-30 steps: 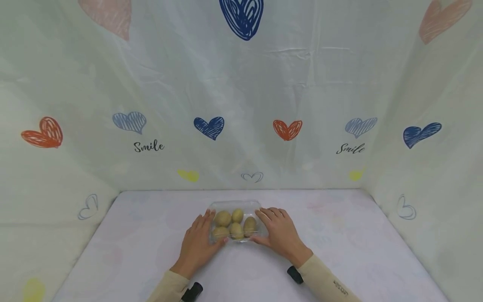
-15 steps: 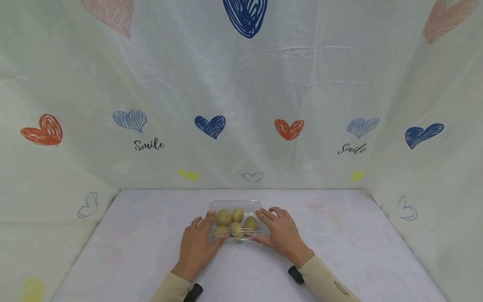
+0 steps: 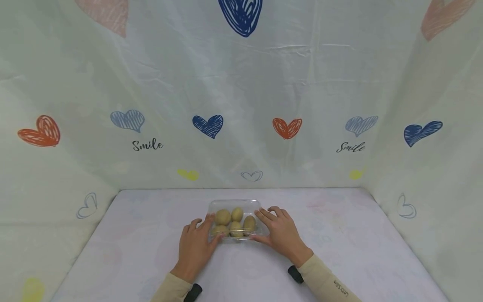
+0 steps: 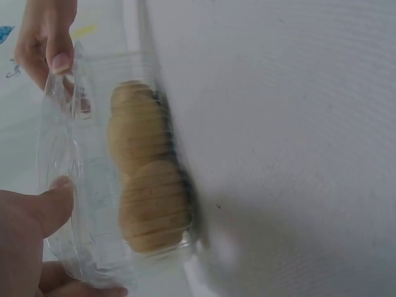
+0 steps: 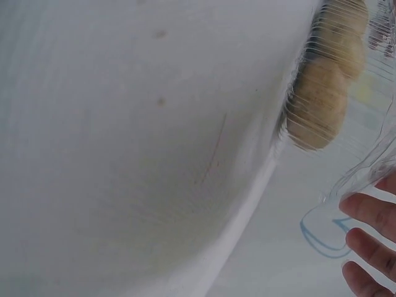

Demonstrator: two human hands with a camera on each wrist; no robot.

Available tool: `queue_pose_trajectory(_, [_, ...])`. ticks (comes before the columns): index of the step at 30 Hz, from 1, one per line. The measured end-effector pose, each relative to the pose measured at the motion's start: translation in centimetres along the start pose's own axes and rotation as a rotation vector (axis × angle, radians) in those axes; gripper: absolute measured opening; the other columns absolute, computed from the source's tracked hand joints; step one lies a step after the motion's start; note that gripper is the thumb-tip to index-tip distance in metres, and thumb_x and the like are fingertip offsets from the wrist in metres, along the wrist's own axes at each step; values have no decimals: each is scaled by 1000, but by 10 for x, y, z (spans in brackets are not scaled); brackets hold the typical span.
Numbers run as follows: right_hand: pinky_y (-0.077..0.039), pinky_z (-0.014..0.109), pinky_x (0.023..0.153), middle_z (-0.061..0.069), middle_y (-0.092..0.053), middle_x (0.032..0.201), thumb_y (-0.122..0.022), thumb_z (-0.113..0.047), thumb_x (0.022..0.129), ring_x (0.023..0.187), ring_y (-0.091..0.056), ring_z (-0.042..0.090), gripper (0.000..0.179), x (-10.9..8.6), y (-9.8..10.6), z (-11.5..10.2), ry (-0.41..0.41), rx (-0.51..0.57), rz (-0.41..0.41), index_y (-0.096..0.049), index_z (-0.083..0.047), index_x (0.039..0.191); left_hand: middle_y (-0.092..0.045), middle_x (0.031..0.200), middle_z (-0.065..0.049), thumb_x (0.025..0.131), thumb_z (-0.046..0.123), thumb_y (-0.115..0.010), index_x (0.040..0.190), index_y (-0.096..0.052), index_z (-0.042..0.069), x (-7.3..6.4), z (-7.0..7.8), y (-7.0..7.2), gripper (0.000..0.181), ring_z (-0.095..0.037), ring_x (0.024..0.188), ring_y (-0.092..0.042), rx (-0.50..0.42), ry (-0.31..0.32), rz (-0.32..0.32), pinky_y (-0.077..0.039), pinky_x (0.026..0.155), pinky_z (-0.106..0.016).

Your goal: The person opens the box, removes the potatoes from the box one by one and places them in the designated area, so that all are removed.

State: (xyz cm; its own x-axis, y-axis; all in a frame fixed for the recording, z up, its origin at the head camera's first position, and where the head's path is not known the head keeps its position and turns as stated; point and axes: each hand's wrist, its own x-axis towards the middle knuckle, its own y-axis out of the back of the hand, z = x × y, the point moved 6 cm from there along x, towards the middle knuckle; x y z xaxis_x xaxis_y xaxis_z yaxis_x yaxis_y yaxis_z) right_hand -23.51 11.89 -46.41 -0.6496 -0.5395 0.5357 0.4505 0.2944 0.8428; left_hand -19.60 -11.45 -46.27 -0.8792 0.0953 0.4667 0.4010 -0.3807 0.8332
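Note:
A clear plastic box (image 3: 247, 204) with several potatoes (image 3: 222, 217) inside sits on the table near its back edge. At its left end my left hand (image 3: 194, 249) grips the rim, thumb on the near edge and fingers along the side. My right hand (image 3: 284, 239) holds the opposite end, its thumb at the near right corner. In the left wrist view, potatoes (image 4: 151, 207) show through the ribbed wall, and the left thumb (image 4: 54, 207) presses on the rim. Right-hand fingers (image 5: 371, 213) spread beside the box in the right wrist view.
A white cloth-covered table (image 3: 339, 251) carries the box. Behind it and at both sides hangs a pale curtain (image 3: 245, 92) printed with hearts and "Smile". Black wrist devices (image 3: 295, 274) sit at both beige sleeves (image 3: 328, 281).
The left thumb has slid slightly left along the near rim, and the left fingers bend a little more. The right hand and the box stay in place.

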Motion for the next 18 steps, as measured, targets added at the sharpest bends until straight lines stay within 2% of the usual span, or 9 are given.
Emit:
queue_pose_trajectory(4, [-57, 42, 93, 5, -76, 127, -83, -68, 76, 110, -64, 25, 78, 0, 0, 0, 4, -3, 7, -76, -14, 131, -74, 128, -17, 84, 33, -88, 132, -72, 4, -1, 0, 1, 59, -37, 111, -68, 9, -19, 29, -54, 91, -53])
queue_pose_trajectory(9, [-57, 41, 93, 6, -76, 128, -84, -66, 77, 110, -64, 25, 77, 1, 1, 0, -2, 9, -9, -75, -13, 132, -76, 124, -15, 80, 16, -92, 128, -74, 5, -2, -2, 5, 53, -37, 110, -69, -8, -30, 79, -55, 91, -54])
queue_pose_trajectory(14, [-57, 42, 90, 7, -75, 129, -83, -66, 77, 110, -64, 25, 78, -1, 0, 0, -11, 21, -14, -73, -13, 134, -75, 128, -14, 80, 21, -92, 128, -74, 7, -3, -5, 5, 53, -37, 109, -69, -30, -27, 109, -55, 90, -54])
queue_pose_trajectory(18, [-58, 43, 91, 8, -72, 132, -82, -65, 80, 111, -65, 26, 80, -3, 0, 0, -8, 31, -14, -69, -12, 139, -72, 134, -13, 82, 19, -90, 131, -73, 7, -5, -6, 3, 53, -36, 110, -68, -67, 2, 95, -56, 88, -54])
